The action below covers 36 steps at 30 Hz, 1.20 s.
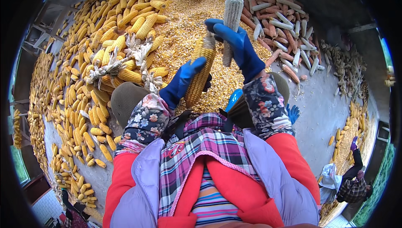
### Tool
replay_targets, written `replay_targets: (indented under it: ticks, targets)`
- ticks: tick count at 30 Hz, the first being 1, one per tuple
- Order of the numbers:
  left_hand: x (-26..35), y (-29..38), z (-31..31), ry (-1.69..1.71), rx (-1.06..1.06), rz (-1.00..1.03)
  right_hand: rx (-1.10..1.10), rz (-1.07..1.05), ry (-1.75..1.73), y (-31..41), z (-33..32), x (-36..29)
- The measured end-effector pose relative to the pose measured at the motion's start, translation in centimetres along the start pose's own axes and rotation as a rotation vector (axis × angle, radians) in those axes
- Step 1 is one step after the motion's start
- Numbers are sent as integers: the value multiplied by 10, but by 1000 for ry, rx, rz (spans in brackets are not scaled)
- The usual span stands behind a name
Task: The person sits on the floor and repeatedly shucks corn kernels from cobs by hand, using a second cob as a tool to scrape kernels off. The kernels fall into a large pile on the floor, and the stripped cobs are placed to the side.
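Observation:
My left hand (181, 80), in a blue work glove, grips a yellow ear of corn (201, 71) held tilted over the kernels. The ear's greyish end points up towards my other hand. My right hand (241, 47), gloved alike, is closed around a pale bare corn cob (233, 13) that stands nearly upright. Its lower end comes down beside the ear; whether the two touch I cannot tell. Beneath both hands spreads a heap of loose corn kernels (185, 17).
Unshelled ears (78, 102) cover the floor to the left, some tied by dry husks (110, 67). Red and white bare cobs (285, 24) are piled at the right. A spare blue glove (293, 114) lies by my right knee. Another person (355, 187) is at the far lower right.

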<state>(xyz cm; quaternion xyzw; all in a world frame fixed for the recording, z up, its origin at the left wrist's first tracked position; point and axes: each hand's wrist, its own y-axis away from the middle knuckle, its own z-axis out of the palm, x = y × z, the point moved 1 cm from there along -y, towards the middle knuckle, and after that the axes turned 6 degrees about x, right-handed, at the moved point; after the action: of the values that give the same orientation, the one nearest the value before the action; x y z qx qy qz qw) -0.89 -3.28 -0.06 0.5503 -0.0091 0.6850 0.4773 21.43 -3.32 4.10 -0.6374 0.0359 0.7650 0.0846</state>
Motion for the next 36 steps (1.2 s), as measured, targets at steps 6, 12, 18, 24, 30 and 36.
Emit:
replay_targets:
  ticks: [6, 12, 18, 24, 30, 36]
  targets:
    - [4, 10, -4, 13, 14, -10, -75, 58, 210, 19, 37, 3]
    - [8, 20, 2, -149, 71, 71, 316, -21, 192, 0, 50, 40]
    - [22, 31, -1, -69, 70, 64, -50, 12, -27, 1, 28, -7]
    - [1, -3, -8, -209, 90, 216, 130, -353, 536, 20, 63, 32]
    - [18, 31, 10, -148, 60, 187, 312, -90, 96, -5, 44, 29]
    - [14, 21, -5, 142, 130, 59, -65, -22, 211, 19, 56, -5]
